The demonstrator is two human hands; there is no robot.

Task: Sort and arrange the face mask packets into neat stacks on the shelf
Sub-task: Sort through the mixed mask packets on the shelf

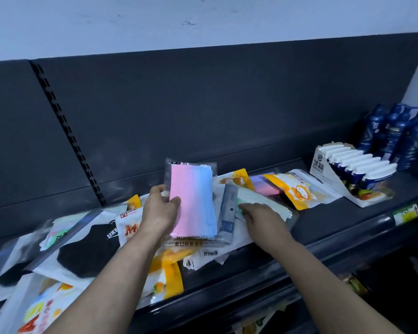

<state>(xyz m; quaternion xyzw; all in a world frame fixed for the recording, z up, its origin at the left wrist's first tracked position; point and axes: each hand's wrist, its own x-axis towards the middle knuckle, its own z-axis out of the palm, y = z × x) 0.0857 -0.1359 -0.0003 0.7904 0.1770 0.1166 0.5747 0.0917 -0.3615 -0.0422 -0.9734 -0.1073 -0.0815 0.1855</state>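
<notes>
My left hand point(158, 213) grips a clear packet of pink-to-blue masks point(191, 198) by its left edge, holding it tilted up above the pile. My right hand point(263, 219) lies flat, fingers together, on a pale green packet point(256, 197) in the middle of the dark shelf point(328, 220). A grey-blue packet point(228, 210) stands between the two hands. Orange-and-white packets point(297, 191) lie to the right, a black-mask packet point(82, 251) and more orange ones point(165, 278) to the left, all in a loose overlapping heap.
A white display carton point(348, 169) of tubes stands at the shelf's right, with dark blue bottles point(396, 133) behind it. The dark back panel has a slotted upright point(65, 131). A price label point(405, 214) sits on the shelf's front rail. Lower shelves show goods below.
</notes>
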